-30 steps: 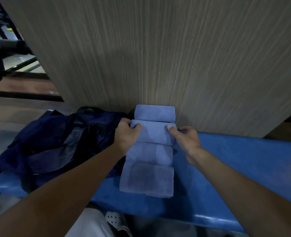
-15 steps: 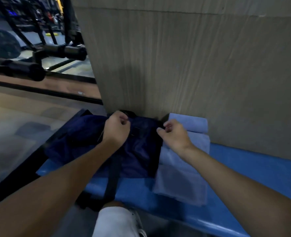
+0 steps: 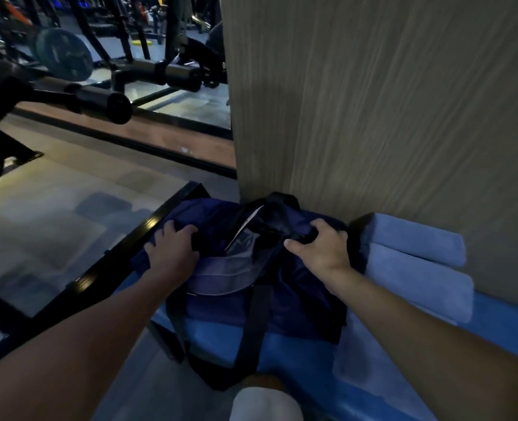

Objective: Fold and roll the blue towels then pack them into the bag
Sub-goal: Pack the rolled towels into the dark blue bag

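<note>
Left grip (image 3: 172,252) and right grip (image 3: 323,250) clutch the navy fabric bag (image 3: 297,299); rolled light-blue towels (image 3: 418,262) lie beside it, against the wood-grain wall (image 3: 373,117).

Reaches forward and down with both bare forearms, the left one slanting in from the lower left, the right one from the lower right, elbows out of frame. Clamps the left grip (image 3: 172,250) on the bag (image 3: 297,287), back of the hand up, fingers spread and curled over a fold, thumb on the side facing the right grip (image 3: 321,250). Clutches the bag with the right grip as well: thumb stretched flat toward the left grip, four fingers hooked over its upper edge on the far side of that grip, knuckles raised. Holds both wrists nearly straight, grips about level and apart.
</note>
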